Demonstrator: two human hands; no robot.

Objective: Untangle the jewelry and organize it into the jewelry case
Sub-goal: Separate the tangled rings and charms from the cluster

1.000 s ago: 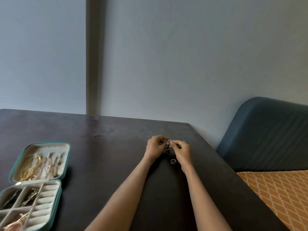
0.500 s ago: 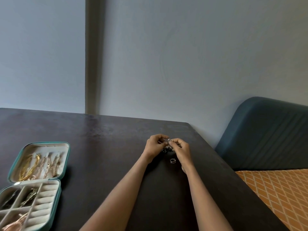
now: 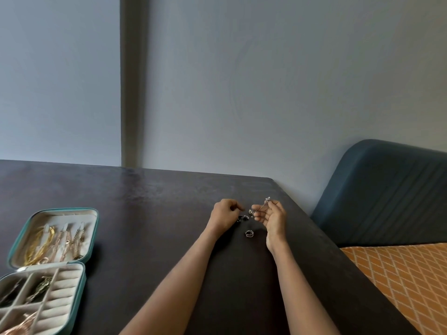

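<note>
A dark table (image 3: pixel 145 213) fills the near scene, with a blue upholstered seat (image 3: pixel 387 194) off its right edge. At the near left lies the open teal jewelry case (image 3: pixel 93 228): gold and rose chains hang in its far lid half, and more pieces sit in the near compartments beside the ring rolls. Well to the right of it, the right hand (image 3: pixel 272 217) is turned palm up, its fingers curled round a thin silver piece (image 3: pixel 262 206) that slants up to a small cluster at its far end (earring or chain, I cannot tell). The left hand (image 3: pixel 223 213) is curled, knuckles up; whether it pinches anything I cannot tell. Between the hands a small tangle (image 3: pixel 243 218) rests on the table, and just nearer lies a ring (image 3: pixel 249 233). To free the piece cleanly, I judge it best to lift it gently while the left hand pins the tangle, then carry it left to the case.
</note>
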